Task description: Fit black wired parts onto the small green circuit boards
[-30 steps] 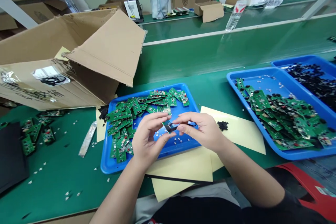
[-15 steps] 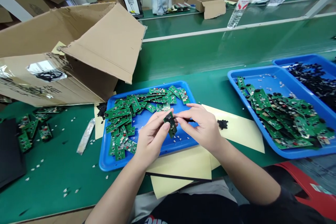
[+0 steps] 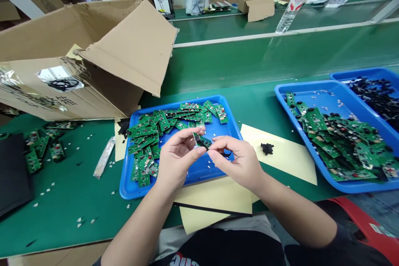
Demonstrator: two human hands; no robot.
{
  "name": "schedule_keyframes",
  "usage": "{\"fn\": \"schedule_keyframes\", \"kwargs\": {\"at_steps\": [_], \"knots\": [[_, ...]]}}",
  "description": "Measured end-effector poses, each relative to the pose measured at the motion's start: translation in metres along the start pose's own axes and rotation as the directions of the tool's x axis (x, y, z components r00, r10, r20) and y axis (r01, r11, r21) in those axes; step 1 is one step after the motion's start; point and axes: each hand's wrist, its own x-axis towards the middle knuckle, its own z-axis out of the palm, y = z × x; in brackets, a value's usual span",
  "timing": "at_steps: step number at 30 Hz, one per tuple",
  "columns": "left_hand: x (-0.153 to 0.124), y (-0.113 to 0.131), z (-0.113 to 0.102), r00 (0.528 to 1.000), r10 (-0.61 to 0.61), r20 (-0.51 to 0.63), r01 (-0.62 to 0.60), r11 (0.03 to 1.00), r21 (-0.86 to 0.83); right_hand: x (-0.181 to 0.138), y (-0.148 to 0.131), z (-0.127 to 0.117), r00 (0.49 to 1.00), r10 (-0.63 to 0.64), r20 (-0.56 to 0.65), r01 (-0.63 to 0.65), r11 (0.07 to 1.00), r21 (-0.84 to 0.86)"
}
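Note:
My left hand (image 3: 176, 158) pinches a small green circuit board (image 3: 202, 141) just above the near blue tray (image 3: 132, 187). My right hand (image 3: 238, 160) meets the board from the right, its fingertips closed on the board's end, with a small black ring-shaped part (image 3: 225, 153) under the fingers. The tray beneath holds several green circuit boards (image 3: 152, 131) heaped at its left and far side.
A torn cardboard box (image 3: 93, 58) lies on its side at the left. Two blue trays at the right hold boards (image 3: 339, 139) and black parts (image 3: 378, 95). Yellow paper sheets (image 3: 283, 153) lie under my arms. Loose boards (image 3: 42, 149) and white bits litter the green table.
The board was upright between my fingers half a second ago; now it lies flatter and slightly higher. My right fingers have shifted along it. The view has moved a little.

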Motion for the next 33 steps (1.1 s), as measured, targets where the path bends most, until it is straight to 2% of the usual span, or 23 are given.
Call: {"fn": "schedule_keyframes", "kwargs": {"at_steps": [3,7,10,17,23,26,30,33], "knots": [[0.000,0.004,0.000,0.997,0.081,-0.010,-0.080,0.993,0.083,0.001,0.001,-0.001,0.999,-0.033,-0.021,0.033,0.999,-0.029],[-0.003,0.005,0.004,0.992,0.121,0.019,-0.123,0.986,0.113,0.003,0.003,-0.002,0.975,-0.214,-0.066,0.199,0.963,-0.181],[-0.007,0.002,0.005,0.991,0.124,0.052,-0.130,0.982,0.137,0.004,0.004,-0.001,0.948,-0.308,-0.083,0.268,0.909,-0.320],[-0.011,-0.003,0.003,0.985,0.113,0.128,-0.150,0.934,0.323,0.005,0.007,-0.002,0.911,-0.409,-0.051,0.319,0.776,-0.544],[-0.008,-0.005,0.001,0.977,0.152,0.148,-0.193,0.927,0.323,0.005,0.008,-0.005,0.876,-0.480,-0.044,0.347,0.691,-0.633],[-0.008,-0.007,0.003,0.984,0.095,0.153,-0.137,0.948,0.289,0.005,0.008,-0.005,0.875,-0.482,-0.047,0.345,0.688,-0.638],[-0.008,-0.008,0.006,0.986,-0.101,0.135,0.078,0.983,0.165,0.005,0.009,-0.004,0.868,-0.494,-0.036,0.364,0.685,-0.631],[-0.007,-0.007,0.007,0.988,-0.111,0.104,0.092,0.981,0.172,0.005,0.008,-0.004,0.878,-0.478,-0.013,0.365,0.687,-0.628]]}}
